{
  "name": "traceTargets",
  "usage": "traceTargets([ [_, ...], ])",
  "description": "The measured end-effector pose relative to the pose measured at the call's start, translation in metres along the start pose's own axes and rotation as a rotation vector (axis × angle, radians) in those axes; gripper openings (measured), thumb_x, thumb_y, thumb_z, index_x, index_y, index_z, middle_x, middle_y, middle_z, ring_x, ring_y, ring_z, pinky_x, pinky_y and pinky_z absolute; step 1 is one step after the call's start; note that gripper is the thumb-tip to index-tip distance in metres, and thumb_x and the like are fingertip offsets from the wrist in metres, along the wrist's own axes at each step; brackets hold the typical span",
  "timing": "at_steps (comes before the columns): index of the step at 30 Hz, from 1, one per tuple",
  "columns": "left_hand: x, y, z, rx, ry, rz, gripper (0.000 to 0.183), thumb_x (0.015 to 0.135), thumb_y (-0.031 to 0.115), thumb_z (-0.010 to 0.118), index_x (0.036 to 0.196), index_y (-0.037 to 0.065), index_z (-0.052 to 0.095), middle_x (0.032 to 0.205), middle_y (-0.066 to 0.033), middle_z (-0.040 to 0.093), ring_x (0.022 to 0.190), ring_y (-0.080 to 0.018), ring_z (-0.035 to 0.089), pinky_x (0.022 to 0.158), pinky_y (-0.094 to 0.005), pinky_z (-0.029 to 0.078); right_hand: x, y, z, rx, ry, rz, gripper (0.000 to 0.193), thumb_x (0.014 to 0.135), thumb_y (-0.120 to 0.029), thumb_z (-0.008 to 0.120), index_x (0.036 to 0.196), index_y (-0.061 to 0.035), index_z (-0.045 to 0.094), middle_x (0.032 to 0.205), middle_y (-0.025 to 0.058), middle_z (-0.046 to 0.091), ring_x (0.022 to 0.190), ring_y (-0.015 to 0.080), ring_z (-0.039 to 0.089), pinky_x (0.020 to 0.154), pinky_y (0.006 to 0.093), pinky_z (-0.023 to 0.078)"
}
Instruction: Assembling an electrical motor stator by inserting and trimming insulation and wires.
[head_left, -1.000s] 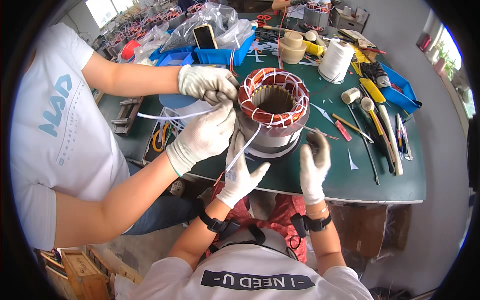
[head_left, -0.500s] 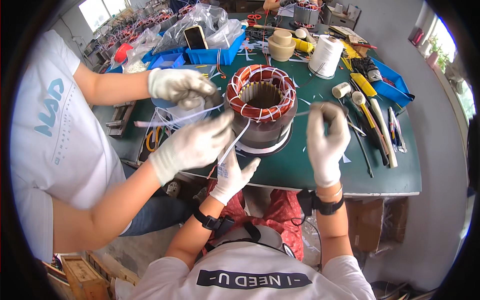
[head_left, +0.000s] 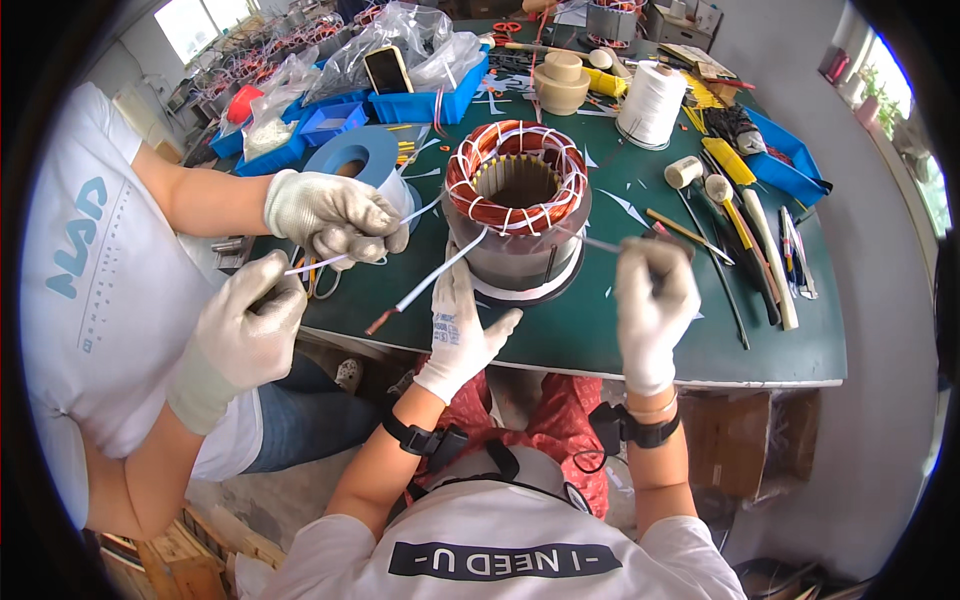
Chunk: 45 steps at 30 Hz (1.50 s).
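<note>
Green tabletop (head_left: 570, 342) spans the frame; at upper left a blue bin (head_left: 432, 107) holds clear bags (head_left: 375, 45), at upper right a blue tray (head_left: 797, 186) reddish pieces (head_left: 797, 161). Mid-frame, the left hand (head_left: 460, 348), fingers apart, touches a wound stator (head_left: 515, 235); the right hand (head_left: 655, 312) curls beside a thin strand (head_left: 592, 241), grip too blurred to tell.

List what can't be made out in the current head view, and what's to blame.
All in the head view:
Right hand: fingers blurred; its grip on the thin strand is unclear.
Wound stator: outer back hidden by its own near side.
Blue-rimmed spool: lower part hidden behind the co-worker's hand.
Farther stator: top cut off by the upper edge.
</note>
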<state>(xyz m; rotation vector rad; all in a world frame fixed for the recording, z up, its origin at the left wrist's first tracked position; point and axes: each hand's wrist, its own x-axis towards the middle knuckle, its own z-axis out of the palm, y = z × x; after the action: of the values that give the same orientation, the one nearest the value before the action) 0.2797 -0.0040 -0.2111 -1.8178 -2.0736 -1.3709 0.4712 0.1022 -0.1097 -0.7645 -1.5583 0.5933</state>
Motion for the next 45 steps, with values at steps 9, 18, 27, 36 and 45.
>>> traceTargets([
  [9, -0.003, -0.016, -0.014, 0.123, 0.073, 0.001, 0.1, 0.084, 0.042, 0.077, 0.151, -0.011, 0.025, 0.147, -0.0347, 0.039, 0.133, -0.0516, 0.042, 0.113, -0.0552, 0.034, -0.026, 0.016, -0.035, 0.062, 0.163, -0.277, 0.027, 0.084, 0.004, 0.065, 0.111, 0.0022, 0.067, 0.099, 0.0173, 0.069, 0.082, 0.0331, 0.065, 0.08, 0.0427, 0.054],
  [18, -0.002, -0.009, 0.003, 0.58, -0.014, -0.091, 0.077, 0.088, 0.032, 0.068, 0.144, -0.01, 0.035, 0.147, -0.0332, 0.04, 0.135, -0.0518, 0.038, 0.113, -0.0593, 0.029, -0.019, 0.118, -0.106, -0.794, -0.566, -0.096, 0.055, 0.078, -0.021, 0.077, 0.131, -0.0121, 0.065, 0.142, 0.0227, 0.055, 0.132, 0.0458, 0.045, 0.111, 0.0557, 0.034],
  [27, -0.016, -0.019, -0.002, 0.609, -0.246, -0.172, 0.062, 0.087, 0.03, 0.066, 0.138, -0.001, 0.048, 0.133, -0.03, 0.049, 0.126, -0.0526, 0.044, 0.108, -0.0637, 0.031, -0.002, 0.108, -0.1, -0.783, -0.859, 0.021, 0.068, 0.077, -0.033, 0.078, 0.14, -0.0134, 0.059, 0.144, 0.0238, 0.052, 0.138, 0.0467, 0.038, 0.115, 0.0585, 0.027],
  [36, -0.005, -0.006, -0.001, 0.563, -0.055, -0.22, 0.052, 0.084, 0.024, 0.065, 0.128, 0.0, 0.05, 0.132, -0.0258, 0.052, 0.123, -0.0459, 0.049, 0.108, -0.0594, 0.035, -0.002, 0.112, -0.101, -0.793, -0.909, 0.031, 0.066, 0.083, -0.038, 0.073, 0.142, -0.0127, 0.056, 0.147, 0.0232, 0.049, 0.14, 0.0451, 0.035, 0.116, 0.0584, 0.025],
  [45, -0.018, 0.094, -0.012, 0.454, 0.082, -0.65, 0.032, 0.078, 0.019, 0.076, 0.105, 0.01, 0.062, 0.123, -0.0173, 0.058, 0.113, -0.0392, 0.056, 0.098, -0.0499, 0.044, 0.048, 0.081, -0.09, -0.895, -1.27, 0.264, 0.06, 0.084, -0.038, 0.072, 0.138, -0.016, 0.058, 0.146, 0.0201, 0.048, 0.137, 0.0438, 0.041, 0.114, 0.0547, 0.032],
])
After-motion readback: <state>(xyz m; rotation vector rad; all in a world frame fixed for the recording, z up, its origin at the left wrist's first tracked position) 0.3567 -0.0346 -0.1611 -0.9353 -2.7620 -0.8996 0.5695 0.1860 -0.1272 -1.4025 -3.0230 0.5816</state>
